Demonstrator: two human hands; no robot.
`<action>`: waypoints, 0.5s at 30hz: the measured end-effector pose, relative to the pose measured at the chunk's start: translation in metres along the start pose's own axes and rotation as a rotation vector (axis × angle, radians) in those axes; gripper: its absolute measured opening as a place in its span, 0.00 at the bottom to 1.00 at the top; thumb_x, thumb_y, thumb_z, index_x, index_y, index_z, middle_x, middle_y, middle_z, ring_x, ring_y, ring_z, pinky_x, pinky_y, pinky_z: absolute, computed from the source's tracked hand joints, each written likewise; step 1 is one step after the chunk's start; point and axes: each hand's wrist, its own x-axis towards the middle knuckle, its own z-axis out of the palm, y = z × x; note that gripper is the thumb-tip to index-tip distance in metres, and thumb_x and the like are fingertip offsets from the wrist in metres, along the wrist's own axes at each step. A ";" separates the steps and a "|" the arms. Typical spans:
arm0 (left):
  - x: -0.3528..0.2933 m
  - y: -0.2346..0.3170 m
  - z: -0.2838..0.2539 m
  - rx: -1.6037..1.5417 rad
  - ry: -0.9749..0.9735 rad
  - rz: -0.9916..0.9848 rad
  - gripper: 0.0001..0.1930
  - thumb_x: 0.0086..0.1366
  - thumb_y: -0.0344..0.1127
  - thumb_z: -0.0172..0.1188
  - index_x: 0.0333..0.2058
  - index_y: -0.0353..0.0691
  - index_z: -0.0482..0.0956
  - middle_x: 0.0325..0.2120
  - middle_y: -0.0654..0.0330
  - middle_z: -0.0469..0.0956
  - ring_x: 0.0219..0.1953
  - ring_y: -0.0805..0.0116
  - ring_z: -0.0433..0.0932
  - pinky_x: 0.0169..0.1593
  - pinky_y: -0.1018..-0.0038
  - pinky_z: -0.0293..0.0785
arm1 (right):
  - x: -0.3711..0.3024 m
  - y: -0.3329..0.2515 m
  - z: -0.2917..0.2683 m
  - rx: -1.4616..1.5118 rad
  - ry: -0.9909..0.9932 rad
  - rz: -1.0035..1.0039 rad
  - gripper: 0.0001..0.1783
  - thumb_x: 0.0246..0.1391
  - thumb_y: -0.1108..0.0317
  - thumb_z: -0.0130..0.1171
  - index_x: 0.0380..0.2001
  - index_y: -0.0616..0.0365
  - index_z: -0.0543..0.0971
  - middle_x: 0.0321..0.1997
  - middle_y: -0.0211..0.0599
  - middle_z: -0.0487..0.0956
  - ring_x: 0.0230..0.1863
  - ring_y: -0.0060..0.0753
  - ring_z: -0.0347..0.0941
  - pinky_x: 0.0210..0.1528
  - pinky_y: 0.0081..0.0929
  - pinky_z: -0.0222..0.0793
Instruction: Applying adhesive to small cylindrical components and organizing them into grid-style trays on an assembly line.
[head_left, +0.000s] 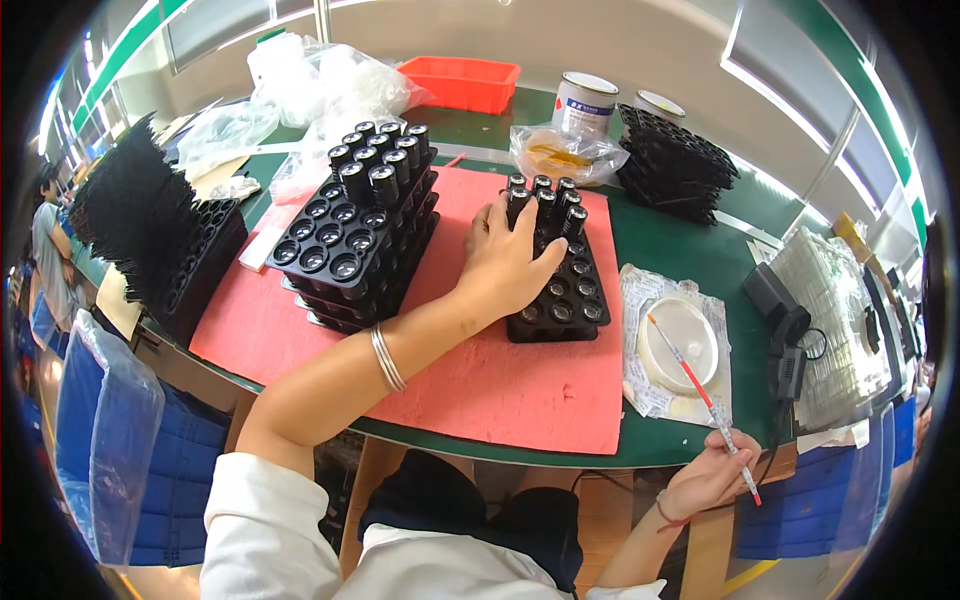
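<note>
My left hand (508, 265) reaches over the right black tray (558, 326), its fingers spread and its thumb apart on the right. Its fingertips are beside several black cylinders with shiny tops (573, 220) standing in the far rows; part of the tray is hidden beneath the hand. Low on the right, my right hand (708, 478) grips a thin brush (692, 378) with a red and pale handle. The brush's tip slants up over a round white dish (680, 345). To the left, a stack of black trays (350, 265) carries more upright black cylinders (383, 183) at its far end.
A pink mat (480, 400) lies beneath both tray groups on the green table (655, 445). Black tray stacks (140, 215) (678, 165), a red bin (460, 85), a tin (586, 103) and plastic bags (335, 85) stand around it. Blue crates (190, 470) flank the table.
</note>
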 end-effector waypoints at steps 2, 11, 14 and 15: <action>-0.001 0.001 -0.001 -0.011 -0.014 -0.009 0.33 0.59 0.50 0.51 0.58 0.36 0.57 0.56 0.36 0.52 0.58 0.37 0.51 0.60 0.54 0.47 | -0.001 0.000 0.000 -0.004 -0.004 -0.010 0.17 0.60 0.59 0.39 0.23 0.60 0.65 0.23 0.34 0.62 0.27 0.24 0.57 0.34 0.24 0.54; -0.008 0.019 -0.022 -0.679 0.172 0.218 0.20 0.60 0.37 0.53 0.48 0.36 0.62 0.44 0.48 0.61 0.46 0.55 0.63 0.52 0.66 0.60 | 0.001 0.000 -0.003 0.033 0.050 0.023 0.18 0.61 0.58 0.37 0.25 0.61 0.66 0.21 0.34 0.63 0.25 0.25 0.58 0.32 0.23 0.56; -0.024 0.028 -0.028 -0.913 0.099 0.160 0.10 0.63 0.29 0.48 0.42 0.36 0.62 0.36 0.60 0.63 0.36 0.76 0.64 0.41 0.79 0.64 | 0.005 -0.003 0.001 0.081 0.076 0.059 0.18 0.61 0.57 0.38 0.25 0.60 0.67 0.20 0.33 0.64 0.25 0.24 0.59 0.31 0.22 0.56; -0.030 0.032 -0.030 -0.977 0.038 0.158 0.08 0.63 0.27 0.48 0.40 0.37 0.62 0.35 0.62 0.63 0.35 0.76 0.63 0.40 0.79 0.63 | 0.007 -0.003 -0.003 0.082 0.085 0.077 0.18 0.61 0.57 0.39 0.25 0.61 0.67 0.21 0.34 0.66 0.24 0.24 0.60 0.30 0.21 0.56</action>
